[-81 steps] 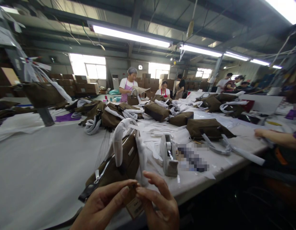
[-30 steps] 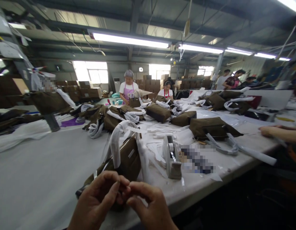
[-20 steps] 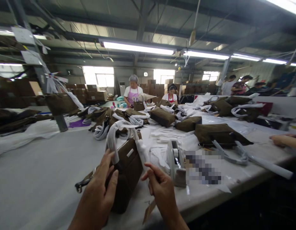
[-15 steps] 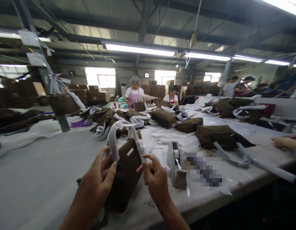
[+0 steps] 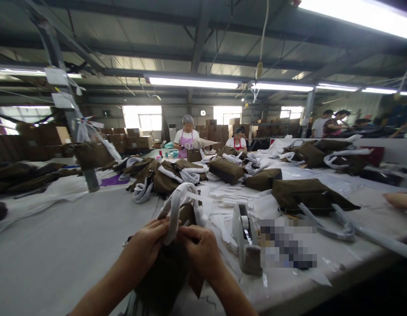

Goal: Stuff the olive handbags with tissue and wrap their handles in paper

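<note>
A dark olive bag [image 5: 162,281] stands in front of me, its looped handle [image 5: 178,199] wrapped in white material. My left hand [image 5: 149,243] is closed round the lower left part of that wrapped handle. On its right, my right hand [image 5: 203,248] is closed, with thumb and fingers pinched near the base of the handle; what lies between the fingertips is too small to make out. The hands are close together at the bag's top. A grey tape dispenser [image 5: 249,250] stands to the right of my right hand.
Olive bags [image 5: 226,170] with wrapped handles and white strips [image 5: 225,193] lie across the white table [image 5: 58,245]. One bag [image 5: 311,193] lies at right, near another person's hand [image 5: 399,199]. A metal post [image 5: 91,180] rises at left. People [image 5: 186,136] work beyond.
My hands have come together at the wrapped handle; my left has closed on it, and my right has moved left into a pinch. The bag has turned, and the view has shifted slightly.
</note>
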Motion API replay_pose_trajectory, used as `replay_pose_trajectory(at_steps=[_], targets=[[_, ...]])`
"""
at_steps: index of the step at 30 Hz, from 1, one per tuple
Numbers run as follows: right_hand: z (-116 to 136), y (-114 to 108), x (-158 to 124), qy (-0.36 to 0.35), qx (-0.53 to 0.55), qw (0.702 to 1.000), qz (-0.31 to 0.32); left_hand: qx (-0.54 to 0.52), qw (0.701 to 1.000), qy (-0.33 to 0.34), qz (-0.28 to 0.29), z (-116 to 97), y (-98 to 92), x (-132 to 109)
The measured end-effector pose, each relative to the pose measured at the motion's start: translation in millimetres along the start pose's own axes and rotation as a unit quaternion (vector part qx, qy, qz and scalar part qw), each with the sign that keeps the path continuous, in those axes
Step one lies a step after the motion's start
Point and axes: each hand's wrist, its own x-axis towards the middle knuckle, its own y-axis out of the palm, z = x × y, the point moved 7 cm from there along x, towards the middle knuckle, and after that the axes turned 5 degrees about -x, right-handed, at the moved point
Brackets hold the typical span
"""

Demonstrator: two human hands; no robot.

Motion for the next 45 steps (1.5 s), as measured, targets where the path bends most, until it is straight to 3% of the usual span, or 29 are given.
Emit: replay_pose_trajectory(at_steps=[2, 4, 8, 13, 15, 17, 22, 24, 26, 28, 30, 35, 40, 42, 45], targets=[[-5.4, 2.5, 2.8, 0.011, 0.008, 1.000, 0.020, 0.017, 0.999, 0.013, 0.031, 5.8, 2.7, 1.0], [-10.0, 5.2, 4.1, 0.018, 0.021, 0.999, 0.036, 0.047, 0.998, 0.005, 0.028, 10.3, 2.4, -2.2], [-24.3, 0.9, -6.1, 0.058, 0.014, 0.998, 0.034, 0.188, 0.980, -0.013, -0.066, 9.0, -7.7, -18.8], [-36.8, -7.1, -34.5, 0.027, -0.064, 0.997, 0.015, 0.299, 0.936, 0.118, -0.143, -12.9, -11.9, -34.1], [-40.8, -5.8, -45.4, 0.005, -0.088, 0.996, -0.004, 0.292, 0.923, 0.173, -0.182, -21.6, -16.2, -36.6], [-48.8, -1.9, -55.5, 0.021, -0.081, 0.996, -0.025, 0.265, 0.919, 0.185, -0.227, -25.3, -23.9, -38.7], [-63.8, 1.2, -75.4, 0.090, -0.043, 0.989, -0.112, 0.174, 0.946, 0.068, -0.264, -13.3, -34.9, -48.0], [-56.8, -4.9, -79.2, 0.052, -0.070, 0.982, -0.170, 0.196, 0.934, 0.088, -0.285, -19.8, -33.6, -56.0], [-40.7, -8.1, -81.2, -0.032, -0.144, 0.966, -0.210, 0.243, 0.910, 0.156, -0.298, -33.9, -27.2, -62.4], [-23.4, -2.9, -82.7, -0.115, -0.231, 0.943, -0.209, 0.273, 0.891, 0.211, -0.295, -45.6, -18.8, -65.2], [-14.3, 6.2, -83.2, -0.151, -0.266, 0.936, -0.172, 0.264, 0.894, 0.219, -0.289, -50.4, -13.5, -64.2], [-18.8, 21.3, -85.2, -0.103, -0.191, 0.973, -0.078, 0.143, 0.948, 0.129, -0.254, -43.1, -8.0, -55.2], [-38.1, 19.6, -78.2, -0.030, -0.113, 0.984, -0.137, 0.083, 0.973, 0.014, -0.215, -28.7, 0.0, -46.9], [-42.4, 22.0, -71.4, -0.017, -0.094, 0.987, -0.128, 0.095, 0.969, 0.005, -0.229, -26.3, 0.3, -46.6], [-40.5, 23.2, -64.0, -0.026, -0.099, 0.988, -0.116, 0.117, 0.969, 0.047, -0.214, -29.3, 3.6, -45.0]])
